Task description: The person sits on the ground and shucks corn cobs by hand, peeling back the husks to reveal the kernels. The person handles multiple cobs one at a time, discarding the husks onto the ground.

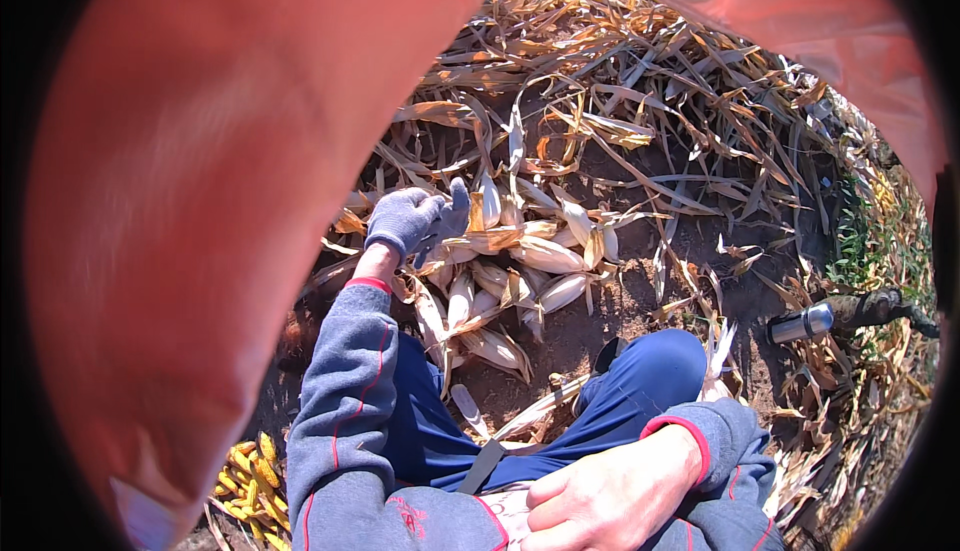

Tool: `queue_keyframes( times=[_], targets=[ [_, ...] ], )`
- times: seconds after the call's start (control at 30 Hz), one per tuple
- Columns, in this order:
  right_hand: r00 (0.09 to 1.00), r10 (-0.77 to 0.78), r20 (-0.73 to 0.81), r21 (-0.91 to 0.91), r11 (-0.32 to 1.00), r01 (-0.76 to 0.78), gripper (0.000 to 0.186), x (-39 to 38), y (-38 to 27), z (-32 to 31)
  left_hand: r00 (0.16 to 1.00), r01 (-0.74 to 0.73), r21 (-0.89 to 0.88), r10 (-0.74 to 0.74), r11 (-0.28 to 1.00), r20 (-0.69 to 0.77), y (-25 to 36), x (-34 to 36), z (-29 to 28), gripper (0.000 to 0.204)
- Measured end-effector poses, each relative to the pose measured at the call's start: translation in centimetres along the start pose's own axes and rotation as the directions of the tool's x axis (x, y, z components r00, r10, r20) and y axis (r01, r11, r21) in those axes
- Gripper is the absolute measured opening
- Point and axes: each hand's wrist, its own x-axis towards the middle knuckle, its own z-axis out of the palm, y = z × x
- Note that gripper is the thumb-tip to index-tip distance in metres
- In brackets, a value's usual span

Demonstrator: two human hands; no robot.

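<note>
A big blurred orange-red shape [200, 231] fills the whole left side and arcs over the far edge, too close to your camera to tell what it is. Beyond it, dry maize stalks and leaves [620, 101] cover the far and right ground in a tangled tan layer over bare brown soil [590, 336].

You sit on that soil with your blue trouser legs [640, 381] stretched toward the far side, grey sleeves with red piping coming in from the near edge.

In the middle, just past your knees, lies a heap of unhusked corn ears [520, 271] in pale, papery husks, fanned out on the soil.

Your left hand [415, 219], in a grey knit glove, reaches out to the far-left edge of that heap. Its fingers are curled loosely down over a husked ear there, thumb raised a little; it touches the husks, but you cannot tell from here whether it has really closed on one ear.

Your right hand [610, 496] is bare and rests near your lap at the near edge. Its fingers are folded in against the palm, lying on pale fabric; whether they pinch anything is hidden.

At the near left, beside your left elbow, a small pile of yellow husked cobs [250, 481] shows under the orange shape.

Far right, well apart from the heap, a shiny metal flask [800, 324] lies on its side among the leaves.
</note>
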Motion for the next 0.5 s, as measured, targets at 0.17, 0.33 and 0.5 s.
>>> queue_keyframes(
  times=[0.17, 0.33, 0.5],
  targets=[
    [0.975, -0.196, -0.105, -0.195, 0.965, 0.173, 0.023, -0.7, 1.1, -1.1, 0.999, -0.026, 0.046, 0.028, 0.999, -0.035, -0.8, -0.3, -0.3, 0.029],
    [0.923, -0.207, -0.323, -0.117, 0.977, 0.178, 0.014, -3.7, 0.3, -4.8, 0.999, 0.017, -0.031, -0.016, 0.999, 0.036, 1.3, 0.1, -0.3, 0.035],
    [0.556, 0.063, -0.829, -0.358, 0.704, -0.614, 0.02, -7.2, 1.3, -6.3, 0.999, 0.049, 0.062, -0.05, 0.997, 0.012, 0.2, -0.7, -1.3, 0.037]
  ],
)
